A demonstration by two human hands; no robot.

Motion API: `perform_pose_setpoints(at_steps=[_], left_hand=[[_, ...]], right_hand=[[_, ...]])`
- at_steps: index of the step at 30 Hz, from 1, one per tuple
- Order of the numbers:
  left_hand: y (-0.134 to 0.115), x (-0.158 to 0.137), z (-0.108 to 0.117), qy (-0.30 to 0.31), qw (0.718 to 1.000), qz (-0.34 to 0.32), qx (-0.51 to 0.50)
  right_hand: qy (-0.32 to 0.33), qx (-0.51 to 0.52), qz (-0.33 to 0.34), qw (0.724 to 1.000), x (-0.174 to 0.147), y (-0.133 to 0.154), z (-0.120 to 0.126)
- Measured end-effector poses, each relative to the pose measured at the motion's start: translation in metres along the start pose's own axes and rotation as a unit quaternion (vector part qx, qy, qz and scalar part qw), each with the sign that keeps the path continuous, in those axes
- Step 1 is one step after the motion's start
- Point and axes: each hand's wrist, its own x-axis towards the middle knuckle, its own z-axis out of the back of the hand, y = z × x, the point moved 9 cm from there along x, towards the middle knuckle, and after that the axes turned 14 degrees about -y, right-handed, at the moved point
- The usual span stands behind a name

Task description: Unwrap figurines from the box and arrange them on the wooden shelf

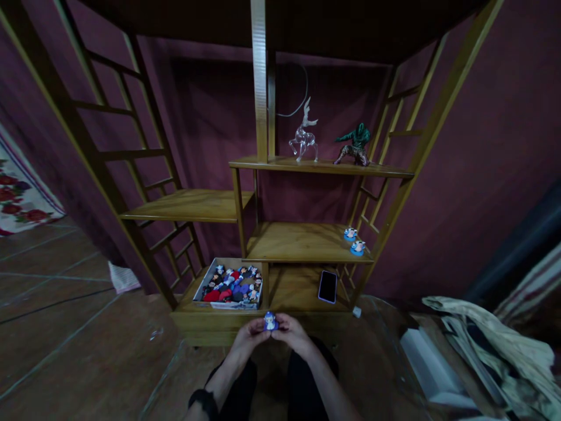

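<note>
Between the fingertips of both hands is a small purple-and-white toy figurine [270,321], held upright in front of the shelf's lower edge. My left hand [250,334] pinches it from the left, and my right hand [291,332] grips its right side. Just beyond, a shallow cardboard box [202,291] on the bottom shelf is filled with several small figurines in red, blue and black. Two small white-and-pink figurines on blue bases, one farther back [350,234] and one nearer [357,248], stand at the right end of the middle shelf.
A phone [327,287] lies on the bottom shelf. On the upper shelf stand a clear deer figurine [304,137] and a green hooded figure [357,143]. Wooden posts [259,88] divide the shelving. Cloth [504,339] and a white box [432,368] lie on the floor at right.
</note>
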Motion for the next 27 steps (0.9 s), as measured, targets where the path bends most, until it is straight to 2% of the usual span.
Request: perform_pose_setpoints(at_steps=[7, 11, 17, 22, 27], left_hand=[[0.004, -0.001, 0.004, -0.010, 0.998, 0.021, -0.052], [0.008, -0.003, 0.003, 0.018, 0.995, 0.046, -0.090], [0.014, 0.001, 0.013, 0.001, 0.993, 0.050, -0.110], [0.021, 0.008, 0.023, -0.049, 0.991, 0.037, -0.117], [0.023, 0.011, 0.025, -0.064, 0.992, 0.025, -0.106]], right_hand=[[-0.059, -0.033, 0.024, 0.997, 0.004, -0.006, 0.003], [-0.082, -0.058, 0.043, 0.994, 0.007, -0.012, 0.005], [-0.081, -0.093, 0.036, 0.992, 0.010, -0.019, 0.004], [-0.083, -0.080, 0.029, 0.993, 0.013, -0.022, 0.003], [-0.056, -0.058, 0.016, 0.997, 0.015, -0.025, -0.001]])
